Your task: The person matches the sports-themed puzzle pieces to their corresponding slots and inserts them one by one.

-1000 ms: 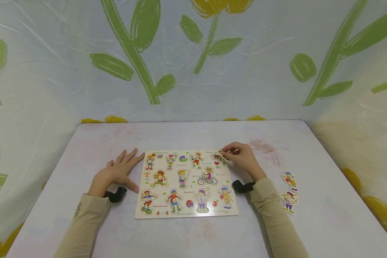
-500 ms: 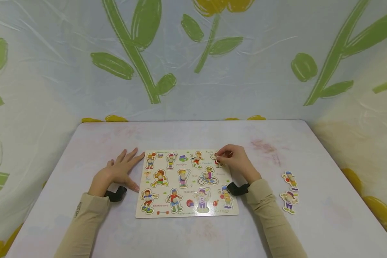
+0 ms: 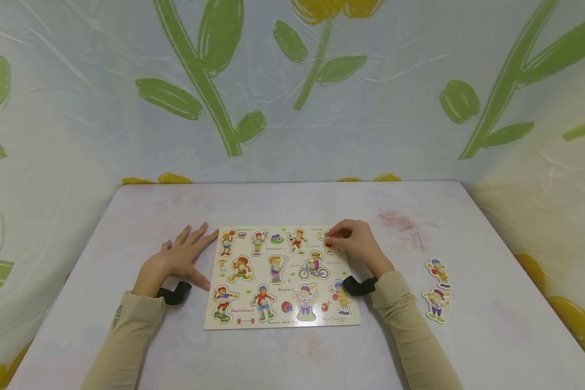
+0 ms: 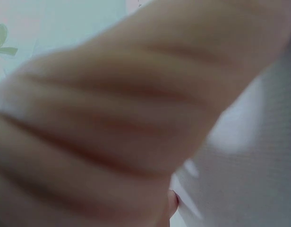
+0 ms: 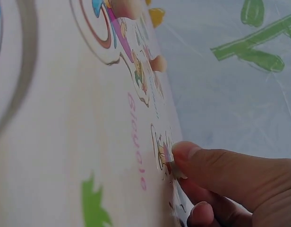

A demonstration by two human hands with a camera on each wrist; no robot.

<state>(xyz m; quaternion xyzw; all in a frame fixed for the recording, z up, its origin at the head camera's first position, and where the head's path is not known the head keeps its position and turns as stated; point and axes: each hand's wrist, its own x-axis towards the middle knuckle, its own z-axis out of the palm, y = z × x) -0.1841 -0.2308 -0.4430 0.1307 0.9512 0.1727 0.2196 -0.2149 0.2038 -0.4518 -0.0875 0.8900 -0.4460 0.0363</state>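
A knobbed wooden puzzle board [image 3: 280, 299] with sports figures lies flat on the table in the head view. At its upper right corner, beside the word Tennis, my right hand [image 3: 356, 241] pinches the knob of the tennis player puzzle piece [image 3: 329, 249]; the fingers partly cover that piece. In the right wrist view, thumb and fingers meet at the piece [image 5: 164, 153], low over the board. My left hand [image 3: 177, 260] is spread at the board's left edge, its index fingertip and thumb tip touching or very near it. Blurred skin [image 4: 112, 109] fills most of the left wrist view.
Two loose puzzle pieces lie right of the board: a blue-capped player [image 3: 437, 273] and a purple-capped baseball player [image 3: 437, 305]. Several knobbed figures sit in the board, among them a cyclist [image 3: 314, 266]. A fabric backdrop [image 3: 370, 135] rises behind the table.
My right hand has moved slightly left and settled the tennis piece over its spot at the board's upper right. My left hand has stayed put.
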